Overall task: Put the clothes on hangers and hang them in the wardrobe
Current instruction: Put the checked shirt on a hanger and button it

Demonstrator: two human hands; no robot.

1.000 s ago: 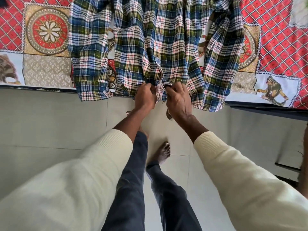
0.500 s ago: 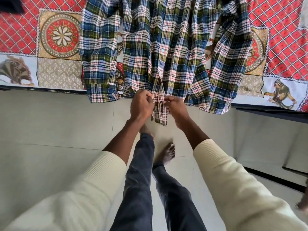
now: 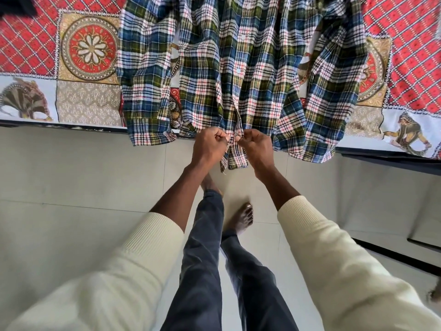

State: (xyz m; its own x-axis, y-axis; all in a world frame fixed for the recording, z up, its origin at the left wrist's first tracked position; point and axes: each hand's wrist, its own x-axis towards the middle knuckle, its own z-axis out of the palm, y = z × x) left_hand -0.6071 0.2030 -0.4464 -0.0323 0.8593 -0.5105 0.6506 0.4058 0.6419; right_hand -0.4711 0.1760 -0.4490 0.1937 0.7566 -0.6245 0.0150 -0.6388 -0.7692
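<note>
- A blue, green and white plaid cotton shirt (image 3: 238, 68) lies spread on the red patterned bedsheet (image 3: 405, 44), its hem hanging over the sheet's near edge.
- The left hand (image 3: 210, 146), fingers curled, pinches the shirt's front opening near the hem.
- The right hand (image 3: 256, 145) pinches the facing edge, just beside the left.

Bedspread (image 3: 405, 44): red diamond-check cloth across the top of the frame, with gold-bordered floral medallions and pale panels showing printed figures.
Dark cloth (image 3: 16, 4): upper left corner, mostly cut off.
Floor (image 3: 71, 175): pale grey tiles with thin joints, filling the lower frame.
Dark strip (image 3: 393, 256): right side, low on the floor.
</note>
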